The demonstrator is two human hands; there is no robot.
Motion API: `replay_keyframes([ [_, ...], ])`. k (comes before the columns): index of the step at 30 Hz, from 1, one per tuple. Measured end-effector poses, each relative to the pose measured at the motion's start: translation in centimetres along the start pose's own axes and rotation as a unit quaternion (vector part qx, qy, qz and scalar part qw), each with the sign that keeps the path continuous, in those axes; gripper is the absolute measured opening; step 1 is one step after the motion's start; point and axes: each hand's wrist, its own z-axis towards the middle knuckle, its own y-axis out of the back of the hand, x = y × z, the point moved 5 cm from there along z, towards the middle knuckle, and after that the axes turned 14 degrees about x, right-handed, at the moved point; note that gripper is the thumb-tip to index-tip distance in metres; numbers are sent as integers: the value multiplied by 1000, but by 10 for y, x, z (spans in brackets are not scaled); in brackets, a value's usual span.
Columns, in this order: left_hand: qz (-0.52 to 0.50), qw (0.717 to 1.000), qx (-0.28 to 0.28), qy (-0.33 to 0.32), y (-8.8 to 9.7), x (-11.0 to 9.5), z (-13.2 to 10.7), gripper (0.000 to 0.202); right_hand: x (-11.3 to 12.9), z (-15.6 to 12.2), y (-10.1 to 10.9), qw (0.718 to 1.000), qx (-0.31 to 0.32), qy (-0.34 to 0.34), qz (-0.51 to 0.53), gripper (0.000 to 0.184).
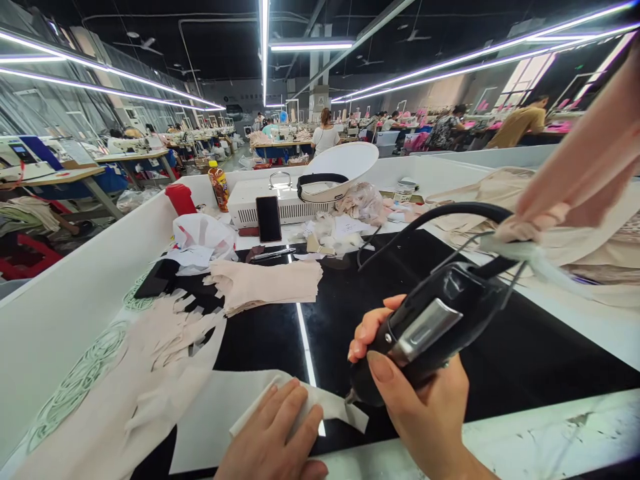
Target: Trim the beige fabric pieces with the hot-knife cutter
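Note:
In my right hand is a black corded handheld power tool with a silver plate on its side. My fingers and thumb wrap round its body, and its small metal tip points down at a pale fabric strip. Whether the tip touches the cloth I cannot tell. My left hand lies flat on the strip, fingers stretched out, just left of the tip. Under it, a pale sheet rests on the glossy black tabletop. Farther back lies a stack of cut beige fabric pieces.
Pink cloth is knotted at the tool's thick cable. Fabric scraps and green cord lie at left. Behind stand a phone, a white metal box and a drink bottle. People sit at distant sewing tables.

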Motion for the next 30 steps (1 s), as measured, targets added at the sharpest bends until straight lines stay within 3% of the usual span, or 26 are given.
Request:
replay_keyframes([
  [12, -52, 995, 89, 14, -13, -2, 4, 53, 0, 2, -1, 1000, -5, -3, -4, 40],
  [21, -21, 996, 78, 25, -24, -9, -2, 52, 5, 5, -4, 1000, -22, 8, -2, 39],
  [30, -35, 999, 9, 31, 0, -6, 3, 50, 2, -1, -1, 1000, -2, -9, 5, 40],
])
